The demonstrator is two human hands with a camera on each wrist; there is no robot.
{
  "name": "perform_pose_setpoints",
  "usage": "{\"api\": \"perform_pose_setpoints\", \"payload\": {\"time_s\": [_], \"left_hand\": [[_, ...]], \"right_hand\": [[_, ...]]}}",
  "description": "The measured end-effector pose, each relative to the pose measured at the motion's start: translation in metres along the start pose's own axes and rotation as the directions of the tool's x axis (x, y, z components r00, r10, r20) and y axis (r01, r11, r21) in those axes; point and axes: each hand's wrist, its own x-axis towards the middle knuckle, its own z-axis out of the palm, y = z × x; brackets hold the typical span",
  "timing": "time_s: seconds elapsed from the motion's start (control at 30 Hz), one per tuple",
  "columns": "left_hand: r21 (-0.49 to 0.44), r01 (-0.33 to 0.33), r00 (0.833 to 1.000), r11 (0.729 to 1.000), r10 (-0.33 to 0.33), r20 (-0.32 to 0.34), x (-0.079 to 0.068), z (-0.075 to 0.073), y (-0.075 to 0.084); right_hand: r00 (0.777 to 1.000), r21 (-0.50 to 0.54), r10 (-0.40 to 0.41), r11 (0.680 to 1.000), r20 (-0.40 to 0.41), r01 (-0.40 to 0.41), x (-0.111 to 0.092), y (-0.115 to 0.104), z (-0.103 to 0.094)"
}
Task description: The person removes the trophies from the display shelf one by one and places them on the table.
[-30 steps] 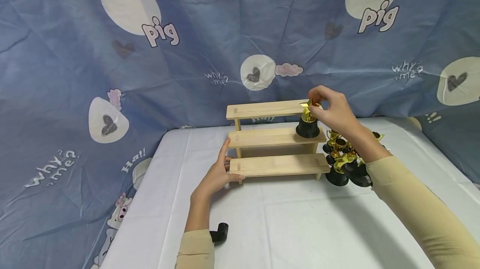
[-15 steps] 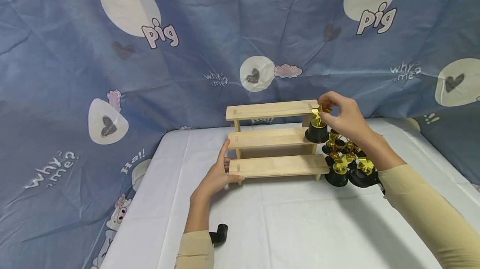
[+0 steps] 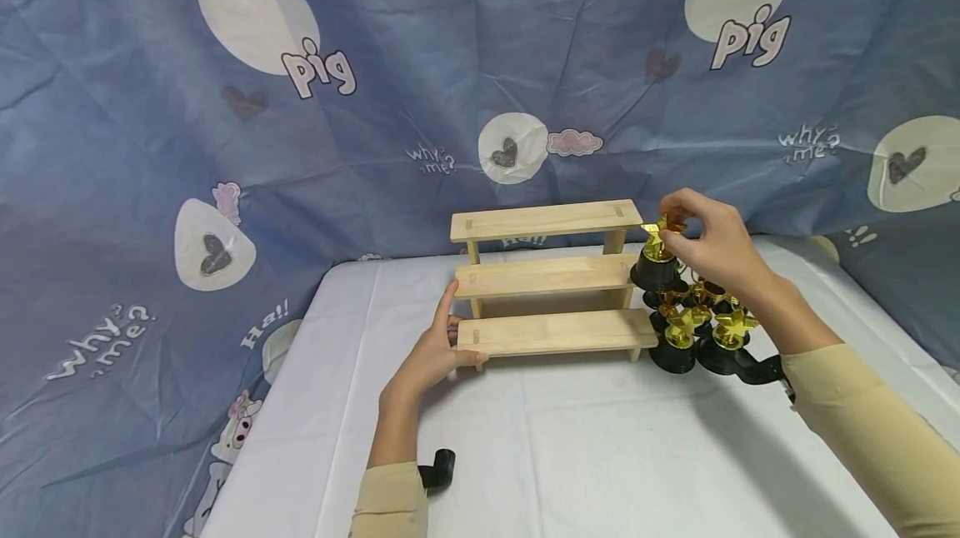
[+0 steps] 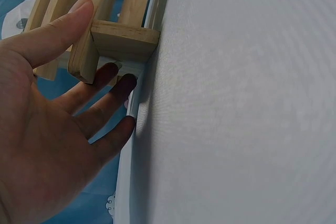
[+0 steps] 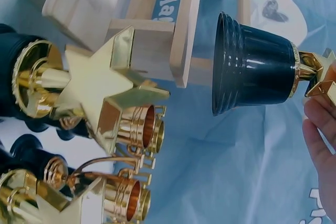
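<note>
My right hand (image 3: 712, 240) pinches a small trophy (image 3: 656, 259) by its gold star top. The trophy's black base (image 5: 254, 64) hangs upright beside the right end of a three-step wooden display stand (image 3: 555, 330), above a cluster of other trophies. In the right wrist view the fingertips hold the star, with the base reaching toward the stand. At the stand's left end my left hand (image 3: 427, 355) grips it, thumb on the lowest step and index finger at the middle step. The left wrist view shows the other fingers (image 4: 107, 106) spread below the step's end.
Star trophies (image 3: 733, 328) and small gold cups (image 5: 126, 198) on black bases stand close against the stand's right side. A white cloth covers the table (image 3: 585, 446). Behind it hangs a blue printed curtain (image 3: 420, 47).
My right hand has moved right and slightly down with the trophy, from over the middle step to beyond its right end. The left hand and the stand have stayed put.
</note>
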Motion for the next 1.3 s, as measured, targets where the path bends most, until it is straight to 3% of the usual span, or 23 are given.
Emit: {"api": "perform_pose_setpoints", "payload": {"time_s": [0.63,0.9,1.3], "left_hand": [[0.005,0.009,1.0,1.0,-0.009,-0.009,-0.001,0.0,0.002],[0.012,0.011,1.0,1.0,-0.011,-0.016,-0.001,0.001,0.002],[0.004,-0.004,1.0,1.0,0.004,-0.01,0.0,0.001,0.001]], "right_hand": [[0.998,-0.002,0.052,0.999,-0.031,-0.052,-0.016,0.008,-0.017],[0.993,-0.005,0.11,0.994,-0.033,-0.11,-0.025,0.013,-0.024],[0.996,-0.007,0.078,0.997,-0.048,-0.079,-0.033,0.02,-0.026]]}}
